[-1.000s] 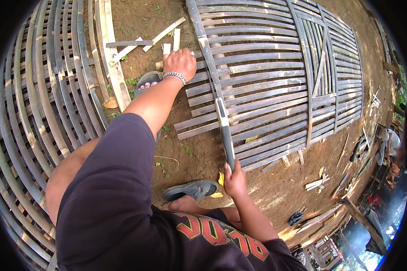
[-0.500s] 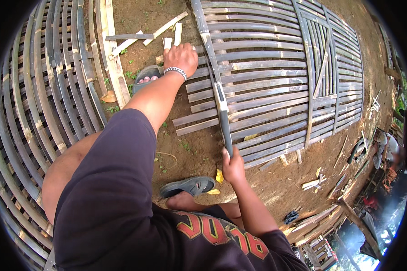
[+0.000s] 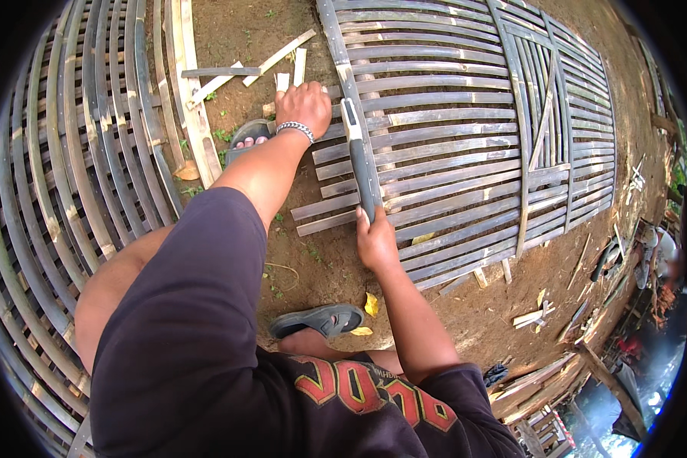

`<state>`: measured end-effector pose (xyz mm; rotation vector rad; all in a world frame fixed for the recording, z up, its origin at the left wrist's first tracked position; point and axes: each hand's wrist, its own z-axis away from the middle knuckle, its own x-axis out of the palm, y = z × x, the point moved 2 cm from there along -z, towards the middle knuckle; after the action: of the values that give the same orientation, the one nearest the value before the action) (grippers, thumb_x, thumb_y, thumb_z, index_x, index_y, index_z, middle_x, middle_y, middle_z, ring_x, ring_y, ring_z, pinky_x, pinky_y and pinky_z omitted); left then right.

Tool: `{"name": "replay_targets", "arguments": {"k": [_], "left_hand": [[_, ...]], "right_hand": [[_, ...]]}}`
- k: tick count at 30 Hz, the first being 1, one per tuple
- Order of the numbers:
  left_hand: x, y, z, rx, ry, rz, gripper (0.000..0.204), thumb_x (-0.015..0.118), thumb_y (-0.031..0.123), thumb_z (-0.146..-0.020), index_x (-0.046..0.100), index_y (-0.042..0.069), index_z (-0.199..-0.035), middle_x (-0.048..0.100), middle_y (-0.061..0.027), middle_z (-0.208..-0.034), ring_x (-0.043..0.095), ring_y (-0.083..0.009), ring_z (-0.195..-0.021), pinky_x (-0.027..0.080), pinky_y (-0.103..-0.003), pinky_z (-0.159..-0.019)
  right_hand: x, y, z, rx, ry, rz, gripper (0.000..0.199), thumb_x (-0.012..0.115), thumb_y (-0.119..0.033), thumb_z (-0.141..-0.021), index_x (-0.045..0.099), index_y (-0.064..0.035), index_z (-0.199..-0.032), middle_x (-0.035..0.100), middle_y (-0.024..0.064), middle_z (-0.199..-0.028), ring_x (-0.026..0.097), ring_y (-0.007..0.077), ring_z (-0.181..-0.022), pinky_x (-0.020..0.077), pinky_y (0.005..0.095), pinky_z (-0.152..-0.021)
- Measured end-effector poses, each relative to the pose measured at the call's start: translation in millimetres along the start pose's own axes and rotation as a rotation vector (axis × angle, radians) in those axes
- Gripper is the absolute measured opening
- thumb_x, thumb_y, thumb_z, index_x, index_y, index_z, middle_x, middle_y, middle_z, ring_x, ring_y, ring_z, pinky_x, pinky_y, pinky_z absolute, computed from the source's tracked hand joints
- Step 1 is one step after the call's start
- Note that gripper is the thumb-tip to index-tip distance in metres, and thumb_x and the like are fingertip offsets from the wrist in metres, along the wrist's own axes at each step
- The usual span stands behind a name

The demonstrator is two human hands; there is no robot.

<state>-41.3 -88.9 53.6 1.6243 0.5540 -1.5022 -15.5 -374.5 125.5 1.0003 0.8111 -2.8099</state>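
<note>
My left hand (image 3: 303,108), with a chain bracelet at the wrist, is closed over the end of a bamboo slat (image 3: 443,98); its fingertips are partly hidden. The slat belongs to a bamboo panel (image 3: 517,141) lying on the ground. My right hand (image 3: 376,240) grips a long dark-handled tool (image 3: 361,164) with a pale far end, held over the panel's near rail. I see it foreshortened, and its exact kind does not show. Several slat ends (image 3: 330,212) stick out past that rail at uneven lengths, between my two hands.
On the left lies another slatted bamboo surface (image 3: 103,153), beside pale split strips (image 3: 193,114). Loose offcuts (image 3: 282,52) are scattered beyond my left hand. A sandaled foot (image 3: 317,320) stands on the dirt. More wood scraps (image 3: 533,314) and a timber pile (image 3: 530,382) lie to the right.
My right hand and the tool have moved up and slightly left, and the tool now looks shorter from my view. My left hand stays nearly in place on the slat.
</note>
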Motion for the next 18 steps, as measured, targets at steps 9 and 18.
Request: {"name": "replay_targets", "arguments": {"k": [9,18], "left_hand": [[-3.8,4.6,0.1,-0.015,-0.036,-0.009,0.028,0.047,0.026,-0.097,0.067,0.007,-0.097,0.072,-0.0152,-0.097,0.067,-0.0342,-0.097,0.044,-0.051,-0.089],[-7.2,-6.6,4.4,-0.047,-0.068,-0.043,0.029,0.045,0.027,-0.097,0.066,0.007,-0.099,0.072,-0.0151,-0.103,0.066,-0.0337,-0.102,0.043,-0.052,-0.093]], "right_hand": [[-4.9,13.5,20.9,0.05,-0.026,0.012,0.049,0.06,-0.039,-0.1,0.056,0.0051,-0.121,0.066,0.0373,-0.093,0.062,0.056,-0.095,0.0515,0.0575,-0.081],[-8.2,74.1,107.1,0.025,-0.035,-0.078,0.046,0.062,-0.037,-0.099,0.058,0.0022,-0.122,0.066,0.0364,-0.096,0.065,0.054,-0.093,0.0531,0.0562,-0.079]]}}
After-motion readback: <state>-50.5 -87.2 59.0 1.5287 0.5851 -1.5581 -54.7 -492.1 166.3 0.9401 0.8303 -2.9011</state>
